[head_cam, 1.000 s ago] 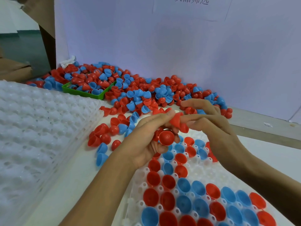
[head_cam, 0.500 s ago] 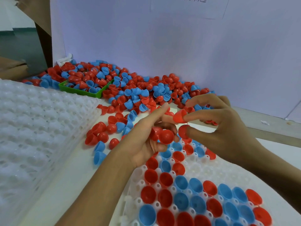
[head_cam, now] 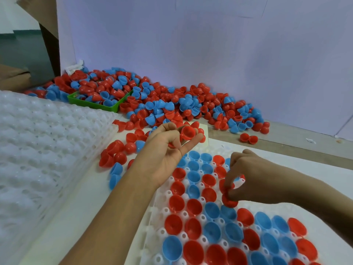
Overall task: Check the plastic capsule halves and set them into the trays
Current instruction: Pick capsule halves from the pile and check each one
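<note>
Left hand (head_cam: 164,148) cradles red halves (head_cam: 188,132) in curled fingers — right hand (head_cam: 246,180) pinches a red half (head_cam: 229,201), seemingly touching the tray (head_cam: 152,222) beneath it.

I count two hands: my left hand (head_cam: 164,150) and right hand (head_cam: 254,180). One green plastic bin (head_cam: 91,104). Two white dimpled plastic trays: one (head_cam: 156,217) under my fingers, one (head_cam: 38,150) left. Red and blue plastic capsule halves (head_cam: 172,104): too many to count.

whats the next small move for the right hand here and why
Probably press the red half down into its pocket and let go: the right hand pinches it low over the white tray, while the left hand holds more red halves.
</note>
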